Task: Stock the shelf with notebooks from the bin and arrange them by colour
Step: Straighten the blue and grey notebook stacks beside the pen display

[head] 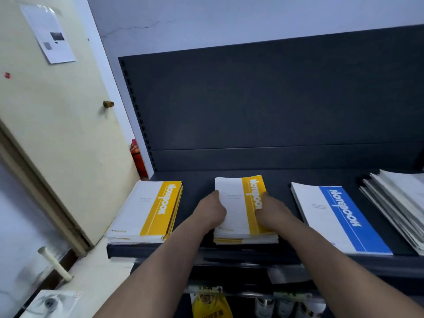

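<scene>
A stack of yellow-banded notebooks [238, 207] lies in the middle of the dark shelf [199, 196]. My left hand [212, 212] grips its left edge and my right hand [269, 210] grips its right edge over the yellow band. Another yellow stack [146, 210] rests at the shelf's left end. To the right lies a blue-banded stack [339, 216]. At the far right is a fanned pile of white and grey notebooks [399, 203]. The bin is out of view.
A cream door [57, 125] with a brass knob stands at the left. A red extinguisher [137, 157] sits behind the shelf's left post. Below the shelf's front edge hang a yellow packet [211, 305] and other goods.
</scene>
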`<act>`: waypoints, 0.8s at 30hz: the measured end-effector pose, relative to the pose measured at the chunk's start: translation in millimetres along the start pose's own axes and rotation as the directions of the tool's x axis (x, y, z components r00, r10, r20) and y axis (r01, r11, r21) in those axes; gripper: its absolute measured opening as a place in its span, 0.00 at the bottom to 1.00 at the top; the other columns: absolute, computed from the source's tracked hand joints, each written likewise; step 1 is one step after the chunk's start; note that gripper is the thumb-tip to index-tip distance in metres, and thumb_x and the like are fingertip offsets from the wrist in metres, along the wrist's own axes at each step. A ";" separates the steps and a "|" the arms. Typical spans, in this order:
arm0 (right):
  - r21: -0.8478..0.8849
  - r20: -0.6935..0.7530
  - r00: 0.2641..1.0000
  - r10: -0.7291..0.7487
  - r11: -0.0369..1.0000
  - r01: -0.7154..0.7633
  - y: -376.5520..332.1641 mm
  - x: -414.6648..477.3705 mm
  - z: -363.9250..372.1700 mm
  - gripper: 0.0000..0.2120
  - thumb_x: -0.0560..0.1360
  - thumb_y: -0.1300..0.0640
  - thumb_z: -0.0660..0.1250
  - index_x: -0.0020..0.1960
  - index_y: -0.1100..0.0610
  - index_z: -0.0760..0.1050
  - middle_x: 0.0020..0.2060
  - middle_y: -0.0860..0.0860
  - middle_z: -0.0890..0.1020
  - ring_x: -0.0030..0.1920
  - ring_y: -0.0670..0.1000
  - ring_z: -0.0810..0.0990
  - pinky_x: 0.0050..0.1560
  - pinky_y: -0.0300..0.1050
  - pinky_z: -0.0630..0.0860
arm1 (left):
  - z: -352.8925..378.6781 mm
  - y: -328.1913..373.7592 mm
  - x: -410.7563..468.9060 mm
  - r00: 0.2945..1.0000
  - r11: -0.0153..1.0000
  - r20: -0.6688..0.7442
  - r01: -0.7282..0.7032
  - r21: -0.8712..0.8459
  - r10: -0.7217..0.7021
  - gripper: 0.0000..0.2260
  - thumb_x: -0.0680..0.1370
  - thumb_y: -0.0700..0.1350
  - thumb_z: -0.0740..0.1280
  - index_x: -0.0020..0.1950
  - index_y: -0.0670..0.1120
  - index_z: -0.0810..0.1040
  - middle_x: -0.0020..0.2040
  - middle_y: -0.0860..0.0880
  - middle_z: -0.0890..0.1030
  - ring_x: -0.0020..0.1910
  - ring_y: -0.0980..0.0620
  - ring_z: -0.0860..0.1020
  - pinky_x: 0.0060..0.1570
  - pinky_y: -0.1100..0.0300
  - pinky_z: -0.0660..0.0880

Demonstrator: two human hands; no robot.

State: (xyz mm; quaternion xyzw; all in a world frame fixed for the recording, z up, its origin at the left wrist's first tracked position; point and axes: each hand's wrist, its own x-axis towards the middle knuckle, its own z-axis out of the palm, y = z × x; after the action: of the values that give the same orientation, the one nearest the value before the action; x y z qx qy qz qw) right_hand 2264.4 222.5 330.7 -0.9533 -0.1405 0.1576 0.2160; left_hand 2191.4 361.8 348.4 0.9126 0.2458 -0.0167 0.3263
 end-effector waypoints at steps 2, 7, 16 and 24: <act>0.023 0.018 0.999 -0.048 0.999 0.047 -13.1 -1.1 7.0 0.21 0.78 0.59 0.57 0.70 0.60 0.61 0.63 0.58 0.74 0.61 0.58 0.74 0.53 0.46 0.73 | -10.2 -8.4 -1.5 0.999 0.998 -0.032 0.042 0.055 -0.040 0.15 0.79 0.37 0.56 0.66 0.43 0.70 0.63 0.43 0.75 0.59 0.45 0.74 0.53 0.57 0.72; 0.043 0.061 0.992 -0.113 0.993 0.110 -44.6 -5.8 24.5 0.19 0.78 0.59 0.55 0.69 0.57 0.61 0.59 0.55 0.75 0.55 0.55 0.76 0.50 0.46 0.75 | -34.6 -30.5 -4.1 0.995 0.972 -0.047 0.100 0.213 -0.092 0.13 0.79 0.36 0.56 0.62 0.39 0.72 0.62 0.41 0.75 0.60 0.44 0.75 0.48 0.58 0.71; 0.058 0.050 0.991 -0.126 0.991 0.124 -66.2 -9.8 32.0 0.16 0.78 0.58 0.56 0.65 0.55 0.65 0.58 0.54 0.76 0.52 0.54 0.76 0.48 0.46 0.74 | -48.7 -46.7 -4.2 0.996 0.942 -0.058 0.078 0.326 -0.063 0.12 0.80 0.37 0.58 0.62 0.41 0.72 0.61 0.43 0.76 0.55 0.48 0.75 0.46 0.59 0.72; 0.019 -0.142 0.981 -0.136 0.990 0.140 -13.6 -28.2 -12.7 0.25 0.78 0.53 0.61 0.74 0.55 0.61 0.70 0.56 0.68 0.69 0.57 0.67 0.66 0.49 0.68 | -9.3 19.9 3.0 0.970 0.929 -0.061 -0.205 0.307 0.234 0.16 0.78 0.39 0.61 0.66 0.43 0.74 0.64 0.42 0.76 0.63 0.42 0.75 0.59 0.53 0.74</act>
State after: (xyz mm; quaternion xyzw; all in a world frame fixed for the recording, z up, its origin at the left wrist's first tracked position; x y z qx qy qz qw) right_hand 2240.6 220.2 354.6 -0.9468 -0.1882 0.0768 0.2495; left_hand 2202.0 355.4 366.8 0.9729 0.1522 0.0271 0.1722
